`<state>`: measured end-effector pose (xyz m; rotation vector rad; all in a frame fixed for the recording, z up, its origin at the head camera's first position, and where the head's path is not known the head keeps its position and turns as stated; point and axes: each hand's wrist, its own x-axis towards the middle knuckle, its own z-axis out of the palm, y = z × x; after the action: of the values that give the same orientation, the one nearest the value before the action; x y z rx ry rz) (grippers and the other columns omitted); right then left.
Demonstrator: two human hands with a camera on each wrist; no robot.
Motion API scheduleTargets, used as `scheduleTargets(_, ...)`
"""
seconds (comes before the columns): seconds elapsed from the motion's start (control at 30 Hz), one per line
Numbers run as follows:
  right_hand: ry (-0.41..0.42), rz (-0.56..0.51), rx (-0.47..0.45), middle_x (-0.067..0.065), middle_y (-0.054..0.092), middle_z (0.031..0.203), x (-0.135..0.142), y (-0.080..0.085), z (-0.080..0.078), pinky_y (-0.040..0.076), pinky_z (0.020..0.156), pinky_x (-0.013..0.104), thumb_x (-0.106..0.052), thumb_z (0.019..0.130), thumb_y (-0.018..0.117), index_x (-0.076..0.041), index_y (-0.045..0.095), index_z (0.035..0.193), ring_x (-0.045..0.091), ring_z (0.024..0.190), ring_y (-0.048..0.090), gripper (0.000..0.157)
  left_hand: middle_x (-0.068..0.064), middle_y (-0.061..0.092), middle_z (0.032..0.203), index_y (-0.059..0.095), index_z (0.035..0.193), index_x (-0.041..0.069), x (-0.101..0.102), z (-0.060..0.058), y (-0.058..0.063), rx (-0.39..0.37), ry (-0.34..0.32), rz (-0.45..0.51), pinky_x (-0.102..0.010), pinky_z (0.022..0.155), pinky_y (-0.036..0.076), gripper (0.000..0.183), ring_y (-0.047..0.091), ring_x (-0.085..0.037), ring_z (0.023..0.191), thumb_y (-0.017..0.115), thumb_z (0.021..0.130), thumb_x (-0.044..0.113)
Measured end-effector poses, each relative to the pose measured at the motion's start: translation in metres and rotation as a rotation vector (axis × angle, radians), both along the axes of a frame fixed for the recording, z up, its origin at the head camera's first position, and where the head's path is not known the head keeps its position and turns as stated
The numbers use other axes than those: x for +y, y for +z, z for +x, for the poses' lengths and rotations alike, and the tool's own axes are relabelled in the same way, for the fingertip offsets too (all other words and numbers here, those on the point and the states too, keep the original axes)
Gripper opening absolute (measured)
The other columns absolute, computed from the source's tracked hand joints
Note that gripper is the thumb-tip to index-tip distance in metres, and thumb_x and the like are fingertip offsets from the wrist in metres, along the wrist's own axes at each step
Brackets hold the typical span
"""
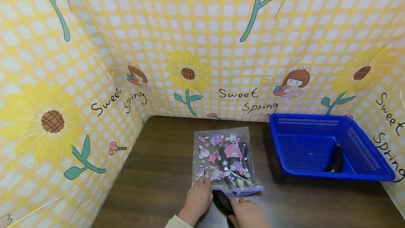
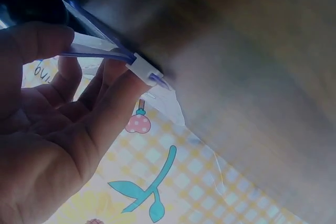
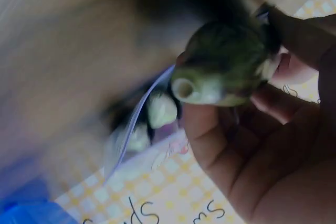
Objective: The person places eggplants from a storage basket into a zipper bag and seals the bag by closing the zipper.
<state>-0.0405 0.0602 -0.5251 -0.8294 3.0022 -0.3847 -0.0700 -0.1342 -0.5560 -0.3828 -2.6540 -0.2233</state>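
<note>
A clear zip bag (image 1: 225,159) with pink, purple and white cartoon prints lies on the table, its purple-edged mouth toward me. My left hand (image 1: 198,198) grips one corner of that mouth; the left wrist view shows the white slider (image 2: 144,69) by its fingers. At the opening, my right hand (image 1: 248,214) holds a dark eggplant (image 1: 222,201) by its stem end, the far tip at the bag's edge. In the right wrist view, its green cap faces the camera, and pale-green ends of other eggplants (image 3: 163,109) show inside the bag.
To the right stands a blue plastic basket (image 1: 300,154) with another eggplant (image 1: 336,159) lying in it. The dark wooden table (image 1: 152,164) is bounded at the back and sides by a yellow checked cloth (image 1: 215,55).
</note>
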Motion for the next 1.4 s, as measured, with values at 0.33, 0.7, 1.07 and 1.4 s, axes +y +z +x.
scheduleTargets(0.33, -0.275, -0.062, 0.009, 0.009, 0.052, 0.061, -0.022, -0.009, -0.002, 0.040, 0.040, 0.041, -0.029, 0.067, 0.081, -0.003, 0.049, 0.086, 0.027, 0.047, 0.052, 0.046, -0.008, 0.047, 0.074, 0.054, 0.083, 0.002, 0.000, 0.001, 0.001, -0.023, -0.009, 0.037, -0.038, 0.042, 0.041, 0.027, 0.049, -0.026, 0.059, 0.066, 0.061, 0.012)
scheduleTargets(0.7, -0.361, -0.050, -0.020, 0.010, 0.052, 0.063, -0.029, -0.012, -0.014, 0.042, 0.043, 0.044, -0.038, 0.071, 0.079, -0.006, 0.049, 0.086, 0.028, 0.051, 0.055, 0.046, -0.008, 0.045, 0.073, 0.054, 0.076, 0.004, -0.002, 0.001, 0.000, 0.020, -0.032, -0.014, -0.037, 0.042, 0.041, 0.026, 0.049, -0.026, 0.060, 0.070, 0.057, 0.012)
scheduleTargets(1.07, -0.354, -0.049, 0.052, 0.009, 0.051, 0.064, -0.021, -0.015, -0.010, 0.041, 0.043, 0.043, -0.044, 0.074, 0.075, -0.004, 0.052, 0.091, 0.028, 0.051, 0.054, 0.049, -0.009, 0.046, 0.074, 0.053, 0.074, 0.006, -0.002, 0.002, 0.000, -0.009, -0.025, -0.027, -0.036, 0.042, 0.040, 0.026, 0.049, -0.027, 0.061, 0.072, 0.057, 0.013)
scheduleTargets(1.4, -0.041, -0.192, 0.336, 0.007, 0.057, 0.091, 0.010, -0.026, 0.014, 0.046, 0.052, 0.034, -0.013, 0.063, 0.074, -0.009, 0.058, 0.086, 0.024, 0.075, 0.057, 0.028, -0.008, 0.045, 0.072, 0.053, 0.073, 0.006, -0.001, 0.000, -0.004, 0.051, -0.031, -0.018, -0.035, 0.038, 0.037, 0.027, 0.047, -0.026, 0.058, 0.071, 0.055, 0.011)
